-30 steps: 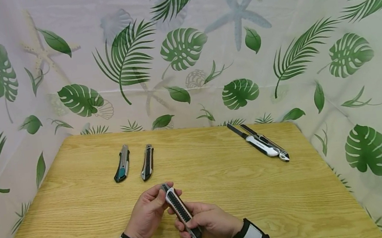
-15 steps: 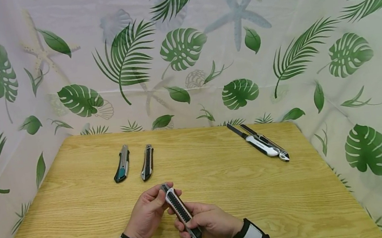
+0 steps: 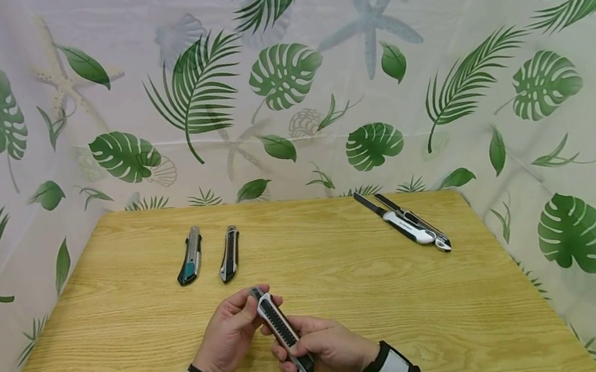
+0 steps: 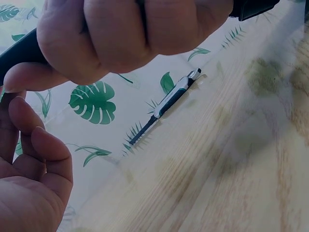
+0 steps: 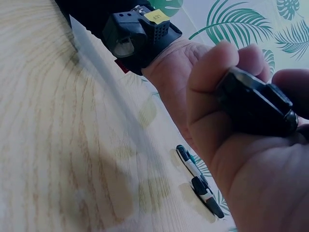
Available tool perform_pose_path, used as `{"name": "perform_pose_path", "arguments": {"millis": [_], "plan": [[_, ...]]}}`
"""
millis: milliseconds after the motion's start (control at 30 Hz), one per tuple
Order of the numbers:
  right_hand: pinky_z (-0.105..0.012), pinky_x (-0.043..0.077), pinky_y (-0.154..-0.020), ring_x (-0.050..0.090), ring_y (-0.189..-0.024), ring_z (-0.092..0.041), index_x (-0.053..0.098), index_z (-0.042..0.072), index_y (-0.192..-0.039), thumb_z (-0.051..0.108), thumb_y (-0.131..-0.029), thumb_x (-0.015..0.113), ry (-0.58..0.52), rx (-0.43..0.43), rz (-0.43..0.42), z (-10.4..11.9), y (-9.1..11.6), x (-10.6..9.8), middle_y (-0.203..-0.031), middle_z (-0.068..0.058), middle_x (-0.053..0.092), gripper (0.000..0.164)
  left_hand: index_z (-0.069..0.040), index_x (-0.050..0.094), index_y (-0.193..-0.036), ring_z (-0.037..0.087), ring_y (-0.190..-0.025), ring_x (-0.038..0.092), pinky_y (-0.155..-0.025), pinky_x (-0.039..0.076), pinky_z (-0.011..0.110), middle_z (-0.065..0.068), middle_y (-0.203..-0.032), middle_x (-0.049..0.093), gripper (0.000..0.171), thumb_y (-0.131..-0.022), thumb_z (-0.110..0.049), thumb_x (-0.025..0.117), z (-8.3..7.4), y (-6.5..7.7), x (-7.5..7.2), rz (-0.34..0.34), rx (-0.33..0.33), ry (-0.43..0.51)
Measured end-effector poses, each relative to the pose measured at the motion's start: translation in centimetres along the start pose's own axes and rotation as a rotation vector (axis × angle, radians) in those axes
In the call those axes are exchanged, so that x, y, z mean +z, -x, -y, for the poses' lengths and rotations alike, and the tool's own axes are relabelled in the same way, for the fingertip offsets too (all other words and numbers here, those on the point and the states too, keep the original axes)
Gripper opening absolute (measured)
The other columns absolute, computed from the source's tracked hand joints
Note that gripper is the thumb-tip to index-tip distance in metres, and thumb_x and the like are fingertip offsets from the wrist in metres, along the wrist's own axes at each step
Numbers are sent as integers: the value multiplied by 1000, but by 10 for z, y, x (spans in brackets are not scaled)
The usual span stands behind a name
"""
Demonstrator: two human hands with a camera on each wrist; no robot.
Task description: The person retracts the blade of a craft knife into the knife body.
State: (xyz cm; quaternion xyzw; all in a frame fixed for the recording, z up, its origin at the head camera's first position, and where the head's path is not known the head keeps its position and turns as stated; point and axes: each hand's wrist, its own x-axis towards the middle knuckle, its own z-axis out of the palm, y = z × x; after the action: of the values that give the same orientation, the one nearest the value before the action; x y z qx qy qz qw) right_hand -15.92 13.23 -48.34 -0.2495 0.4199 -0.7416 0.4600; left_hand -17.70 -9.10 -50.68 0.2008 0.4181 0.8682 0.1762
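Observation:
A black and silver-grey utility knife (image 3: 278,323) is held at a slant above the near middle of the table. My right hand (image 3: 330,342) grips its lower half, thumb lying along the slider side. At the upper end, my left hand (image 3: 227,333) pinches the tip between thumb and fingers. In the right wrist view the dark butt of the knife (image 5: 251,104) pokes out of the right fist. The left wrist view has the right hand (image 4: 116,34) across the top and the curled left fingers (image 4: 50,159) below the knife's dark body.
On the wooden table (image 3: 125,334), a teal and grey utility knife (image 3: 190,256) and a black and silver one (image 3: 229,253) lie at the back left. At the back right, a white-handled knife (image 3: 405,227) with its blade out lies against a darker knife (image 3: 433,231). Leaf-patterned cloth (image 3: 295,167) surrounds the table.

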Motion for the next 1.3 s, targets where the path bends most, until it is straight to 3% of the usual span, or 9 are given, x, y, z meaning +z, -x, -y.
{"name": "perform_pose_path", "arguments": {"millis": [267,467,667,767,867,967,1033,1167,1300], "plan": [[-31,54,-85,61,-94,-14,29,-2,-150,4,-107,38,31,-20,-40,-1,1,1,-116,-5,56,44,-18,68,-130,15,-114,66,-96,45,29,1,-119,73,33,-111,-22,41,-2,0,-3,-27,10,6],[-35,54,-93,65,-111,-19,30,-1,-155,12,-112,33,27,-85,6,-5,1,-1,-134,-11,57,45,-19,68,-127,14,-114,65,-100,47,32,1,-117,74,32,-111,-26,41,-6,0,-6,-99,12,7],[-40,50,-101,62,-120,-22,29,-1,-157,13,-113,32,54,-75,-3,-6,0,-3,-142,-15,53,46,-17,69,-128,15,-110,67,-98,49,32,2,-115,74,32,-111,-27,43,-10,0,-6,-167,-11,-16],[-43,48,-103,62,-120,-23,26,-1,-158,12,-112,38,89,-76,-52,-7,0,-5,-143,-18,51,49,-12,71,-124,18,-106,66,-94,48,33,2,-117,73,33,-109,-30,48,-12,-1,-1,-265,-37,-124],[-45,48,-103,62,-120,-24,26,1,-158,10,-110,45,129,-105,-125,-7,-1,-6,-144,-23,50,53,-6,73,-115,22,-94,64,-86,49,34,5,-105,73,32,-105,-33,58,-13,-3,9,-403,-53,-306],[-46,50,-101,63,-118,-24,27,5,-158,8,-108,50,166,-154,-211,-7,-2,-6,-142,-25,51,55,-5,74,-107,23,-87,62,-81,49,34,7,-95,71,32,-99,-35,67,-12,-4,20,-483,-74,-488],[-45,52,-98,64,-116,-25,28,7,-155,8,-107,53,195,-183,-280,-8,-3,-7,-138,-23,55,54,-9,76,-106,23,-84,62,-77,49,33,5,-93,71,32,-95,-39,72,-10,-3,28,-486,-97,-600],[-43,54,-94,67,-110,-24,31,6,-146,8,-104,59,244,-221,-419,-10,-5,-8,-129,-16,64,51,-13,78,-109,21,-78,64,-68,50,30,1,-93,73,36,-89,-43,79,-8,-1,40,-431,-120,-785],[-41,55,-92,69,-108,-22,32,3,-135,5,-101,62,247,-244,-497,-12,-5,-9,-128,-16,66,45,-11,78,-112,19,-76,66,-64,52,29,-1,-91,72,39,-88,-42,80,-6,-1,44,-403,-135,-878]]}}
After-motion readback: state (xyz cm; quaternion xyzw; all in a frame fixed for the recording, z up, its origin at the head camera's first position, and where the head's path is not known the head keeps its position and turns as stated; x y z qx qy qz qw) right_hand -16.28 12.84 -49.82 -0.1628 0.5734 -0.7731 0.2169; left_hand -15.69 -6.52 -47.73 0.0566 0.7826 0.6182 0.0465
